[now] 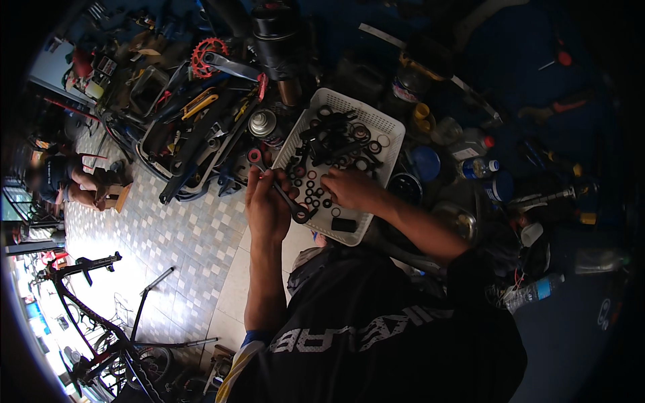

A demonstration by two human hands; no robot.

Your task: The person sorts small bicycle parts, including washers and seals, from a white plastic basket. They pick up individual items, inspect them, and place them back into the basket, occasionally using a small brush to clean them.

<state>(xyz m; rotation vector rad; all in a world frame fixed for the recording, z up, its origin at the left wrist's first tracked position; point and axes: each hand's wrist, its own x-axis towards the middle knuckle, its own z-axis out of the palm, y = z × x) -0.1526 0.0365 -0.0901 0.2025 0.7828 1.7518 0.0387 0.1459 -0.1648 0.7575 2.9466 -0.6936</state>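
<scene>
My left hand (pixel 267 205) is closed around a dark wrench (pixel 281 191) with a ring at each end; the upper ring looks red inside. The wrench slants over the left side of a white perforated plastic basket (pixel 353 102). Inside the basket lie several small black rings (pixel 311 183) and a heap of black parts (pixel 329 134). My right hand (pixel 351 190) reaches in from the right, its fingers curled together among the rings. Whatever its fingertips hold is hidden. A black rectangular piece (pixel 344 225) sits in the basket's near corner.
Left of the basket stand a spray can (pixel 263 124) and a tray crowded with tools (pixel 144 151). A red chainring on a crank (pixel 209 58) lies beyond. Bottles (pixel 476 168) and jars crowd the right. A bicycle frame (pixel 101 322) stands lower left; another person (pixel 70 178) sits far left.
</scene>
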